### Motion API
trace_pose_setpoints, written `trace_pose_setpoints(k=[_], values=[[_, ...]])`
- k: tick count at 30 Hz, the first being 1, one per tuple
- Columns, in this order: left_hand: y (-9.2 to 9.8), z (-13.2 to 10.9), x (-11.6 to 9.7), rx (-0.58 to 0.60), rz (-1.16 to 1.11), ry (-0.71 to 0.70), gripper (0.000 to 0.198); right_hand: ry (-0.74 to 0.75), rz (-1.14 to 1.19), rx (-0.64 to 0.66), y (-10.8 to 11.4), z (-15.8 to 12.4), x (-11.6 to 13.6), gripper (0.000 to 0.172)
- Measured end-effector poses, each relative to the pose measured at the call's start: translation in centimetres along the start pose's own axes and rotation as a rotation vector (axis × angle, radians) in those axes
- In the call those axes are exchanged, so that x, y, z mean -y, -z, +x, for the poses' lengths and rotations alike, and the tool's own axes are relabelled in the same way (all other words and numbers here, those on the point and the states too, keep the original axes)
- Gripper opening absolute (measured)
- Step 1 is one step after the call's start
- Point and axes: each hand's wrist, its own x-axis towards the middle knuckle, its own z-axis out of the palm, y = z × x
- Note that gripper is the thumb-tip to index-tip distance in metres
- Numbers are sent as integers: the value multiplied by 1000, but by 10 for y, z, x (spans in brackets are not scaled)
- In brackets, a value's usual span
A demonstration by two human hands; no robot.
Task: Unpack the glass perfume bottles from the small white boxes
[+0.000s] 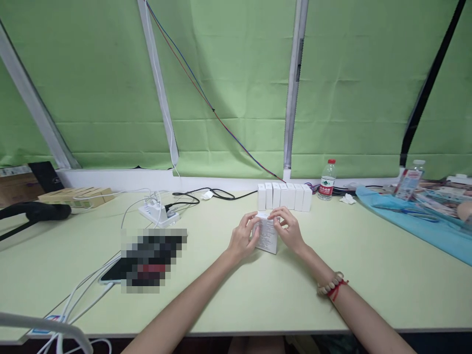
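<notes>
A small white box (268, 236) with printed text on its side stands on the pale green table (368, 275), near the middle. My left hand (244, 238) grips its left side, fingers curled round the top edge. My right hand (288, 227) pinches the top right of the same box, and a bead bracelet with a red string (333, 285) sits on that wrist. Behind the held box, a row of several similar white boxes (284, 196) stands upright side by side.
A water bottle (326, 180) with a red cap stands right of the row. A white power strip (159, 213) with cables lies at left, with a blurred dark object (153, 259) in front. Blue cloth (416, 222) covers the right end. Flat cartons (77, 196) lie far left.
</notes>
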Motion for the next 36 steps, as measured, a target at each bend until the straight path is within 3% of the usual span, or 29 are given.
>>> trace_pose_setpoints(k=[6,12,17,22,27,32,36], values=[[2,3,-1,-56,20,-24,28,-96,126,-16,-2,1,4,26],[4,9,-6,-77,21,37,26,-216,239,-73,-8,3,4,33],[2,8,-4,-89,-11,30,27,-201,252,-92,-11,5,4,37],[0,1,-3,44,18,54,41,-173,232,-118,-11,5,6,36],[-2,0,-8,221,45,201,61,-166,208,-117,-8,3,8,36],[-2,1,-11,296,62,300,75,-147,170,-124,-9,1,10,34],[-4,0,-19,292,49,340,87,-125,140,-129,-10,0,10,32]])
